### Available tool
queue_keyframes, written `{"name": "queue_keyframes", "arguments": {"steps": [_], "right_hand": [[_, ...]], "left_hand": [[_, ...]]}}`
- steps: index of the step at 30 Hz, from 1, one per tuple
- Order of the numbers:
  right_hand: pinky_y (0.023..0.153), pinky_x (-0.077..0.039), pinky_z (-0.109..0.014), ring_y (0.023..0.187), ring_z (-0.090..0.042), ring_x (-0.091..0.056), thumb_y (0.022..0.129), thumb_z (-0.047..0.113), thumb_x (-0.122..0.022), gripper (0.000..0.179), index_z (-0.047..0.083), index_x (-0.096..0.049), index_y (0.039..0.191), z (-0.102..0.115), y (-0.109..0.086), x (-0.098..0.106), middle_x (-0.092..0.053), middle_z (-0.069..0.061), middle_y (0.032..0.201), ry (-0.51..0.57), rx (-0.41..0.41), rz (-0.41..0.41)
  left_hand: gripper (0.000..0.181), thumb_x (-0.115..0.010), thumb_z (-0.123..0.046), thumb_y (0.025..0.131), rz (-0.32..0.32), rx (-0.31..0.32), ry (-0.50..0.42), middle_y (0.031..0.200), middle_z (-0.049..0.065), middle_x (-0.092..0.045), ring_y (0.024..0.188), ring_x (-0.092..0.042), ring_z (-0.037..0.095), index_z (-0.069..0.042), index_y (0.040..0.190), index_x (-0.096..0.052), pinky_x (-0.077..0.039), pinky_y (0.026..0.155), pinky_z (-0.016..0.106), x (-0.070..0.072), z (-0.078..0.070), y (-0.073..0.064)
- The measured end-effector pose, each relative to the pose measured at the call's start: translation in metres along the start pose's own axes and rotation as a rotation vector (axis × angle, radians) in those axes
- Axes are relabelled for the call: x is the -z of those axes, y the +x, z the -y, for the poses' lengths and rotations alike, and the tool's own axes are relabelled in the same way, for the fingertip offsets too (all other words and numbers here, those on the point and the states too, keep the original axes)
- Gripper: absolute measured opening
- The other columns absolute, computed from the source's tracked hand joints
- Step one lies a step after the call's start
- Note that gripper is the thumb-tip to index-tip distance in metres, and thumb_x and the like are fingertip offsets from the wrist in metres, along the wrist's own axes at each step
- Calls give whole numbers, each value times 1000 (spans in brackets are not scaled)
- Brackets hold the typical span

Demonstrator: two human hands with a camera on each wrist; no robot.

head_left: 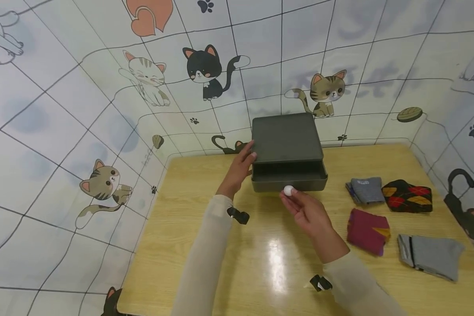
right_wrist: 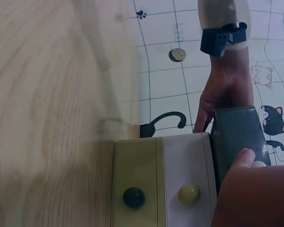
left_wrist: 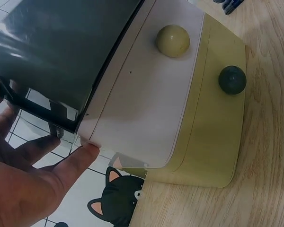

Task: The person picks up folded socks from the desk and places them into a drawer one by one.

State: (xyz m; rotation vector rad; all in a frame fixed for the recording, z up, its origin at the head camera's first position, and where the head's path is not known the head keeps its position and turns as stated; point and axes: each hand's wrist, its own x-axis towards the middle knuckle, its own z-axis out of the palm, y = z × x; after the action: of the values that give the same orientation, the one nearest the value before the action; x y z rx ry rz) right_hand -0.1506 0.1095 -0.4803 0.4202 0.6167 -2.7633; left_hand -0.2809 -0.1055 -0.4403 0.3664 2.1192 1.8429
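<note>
A small drawer cabinet with a dark grey top (head_left: 286, 138) stands at the table's back edge. Its dark grey top drawer (head_left: 266, 186) is pulled partly out, and the inside that shows holds nothing. My right hand (head_left: 310, 215) pinches the drawer's white knob (head_left: 288, 190) between thumb and fingers. At the cabinet's left side, my left hand (head_left: 237, 173) rests with fingers spread against it. Below, in the left wrist view, come a pale drawer (left_wrist: 146, 94) with a cream knob (left_wrist: 173, 40) and a yellowish drawer (left_wrist: 203, 137) with a dark knob (left_wrist: 232, 80), both closed.
Several folded cloth pieces, which look like socks, lie right of the cabinet: dark grey (head_left: 365, 191), argyle-patterned (head_left: 407, 196), maroon (head_left: 367, 231) and light grey (head_left: 434, 256). A cat-printed wall covering (head_left: 260, 83) rises directly behind the wooden table (head_left: 181, 237).
</note>
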Motion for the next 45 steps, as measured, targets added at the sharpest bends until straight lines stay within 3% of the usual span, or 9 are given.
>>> {"name": "queue_keyframes", "arguments": {"steps": [8,19,27,30,33,36,38,41,45], "right_hand": [[98,-43,-34,106,-30,-64,97,-2,-54,13,-5,-62,106,-17,-23,14,-65,-21,105,-56,0,5],[98,-43,-35,108,-33,-62,96,-3,-54,12,-5,-61,106,-20,-31,11,-63,-22,107,-102,59,57],[101,-40,-40,112,-31,-60,98,0,-52,19,-6,-60,115,-21,-39,30,-63,-18,115,-316,93,141],[97,-45,-38,111,-28,-61,99,4,-52,29,-10,-54,125,-2,-44,55,-61,-22,119,-625,187,160],[80,-54,-27,93,-23,-67,98,13,-59,33,-8,-56,124,29,-51,83,-64,-23,107,-1210,386,75],[72,-52,-38,94,-31,-60,93,20,-65,38,-4,-58,122,65,-58,105,-61,-24,109,-1816,551,-45],[76,-48,-53,102,-43,-51,87,27,-71,49,-3,-55,123,85,-62,118,-54,-28,115,-2091,553,-59],[89,-31,-69,121,-55,-31,76,44,-78,77,-6,-49,126,106,-67,136,-37,-34,133,-2328,432,-71],[89,-26,-73,121,-58,-28,63,59,-82,102,-8,-43,130,117,-70,151,-33,-35,135,-2420,282,-76]], "left_hand": [[54,-45,-39,102,8,28,6,155,-2,-24,140,-30,20,-37,152,-24,-38,104,50,-1,15,-8],[52,-45,-40,102,-11,4,27,154,-9,-27,136,-35,16,-40,151,-27,-40,102,46,6,0,8],[52,-44,-38,103,-10,12,21,155,-9,-25,138,-33,17,-38,152,-26,-38,104,49,7,2,1],[52,-44,-39,103,-4,6,25,155,-7,-25,138,-32,18,-39,152,-26,-38,104,49,3,3,3],[52,-42,-39,103,-4,2,30,155,-5,-25,138,-32,19,-39,152,-25,-38,103,50,-2,7,1],[51,-41,-39,103,-7,-1,29,155,-6,-24,139,-31,19,-38,152,-25,-38,103,50,-4,8,0],[51,-41,-39,103,-12,-1,21,155,-7,-24,139,-31,18,-38,152,-25,-37,104,50,-4,8,0],[51,-41,-39,103,-17,4,17,155,-9,-24,139,-31,17,-39,152,-26,-37,105,49,-1,6,1],[50,-41,-40,103,-28,2,24,154,-10,-26,138,-33,17,-40,151,-27,-38,104,48,2,3,4]]}}
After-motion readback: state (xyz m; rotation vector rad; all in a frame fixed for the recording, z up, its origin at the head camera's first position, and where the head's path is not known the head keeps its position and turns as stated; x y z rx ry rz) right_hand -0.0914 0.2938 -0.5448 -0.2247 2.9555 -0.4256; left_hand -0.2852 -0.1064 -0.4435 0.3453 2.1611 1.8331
